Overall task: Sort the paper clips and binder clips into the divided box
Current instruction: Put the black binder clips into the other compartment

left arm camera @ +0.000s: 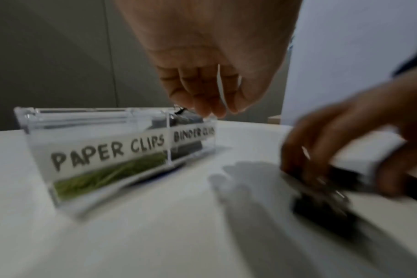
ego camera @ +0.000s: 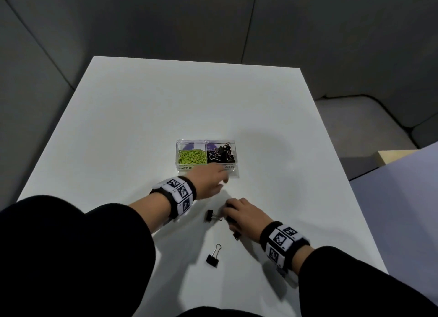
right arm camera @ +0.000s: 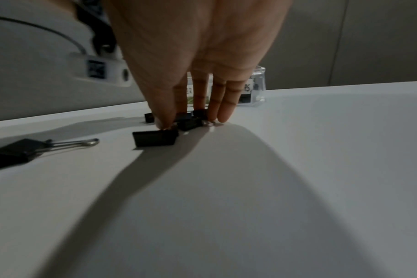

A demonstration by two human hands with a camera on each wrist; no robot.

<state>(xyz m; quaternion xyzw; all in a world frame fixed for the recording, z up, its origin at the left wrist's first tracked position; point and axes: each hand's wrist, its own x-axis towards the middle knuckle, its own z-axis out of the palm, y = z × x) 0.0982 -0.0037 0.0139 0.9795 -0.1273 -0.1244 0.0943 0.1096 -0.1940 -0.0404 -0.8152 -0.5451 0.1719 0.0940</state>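
Note:
A clear divided box (ego camera: 231,173) stands mid-table, with green paper clips (ego camera: 192,156) in its left compartment and black binder clips (ego camera: 221,154) in its right. Labels on the box (left arm camera: 83,122) read PAPER CLIPS and BINDER CLIPS. My left hand (ego camera: 220,177) hovers at the box's front edge by the binder side, fingers relaxed and holding nothing (left arm camera: 210,111). My right hand (ego camera: 227,212) is down on the table, thumb and fingers pinching a small cluster of black binder clips (right arm camera: 188,120). Loose binder clips lie at its left (ego camera: 209,215) and nearer me (ego camera: 213,257).
The white table (ego camera: 142,127) ends close to my right forearm. A grey cushioned seat (ego camera: 355,117) and a pale lilac surface (ego camera: 403,198) lie beyond that edge. Grey wall panels stand behind the table. Both wrists wear marker bands.

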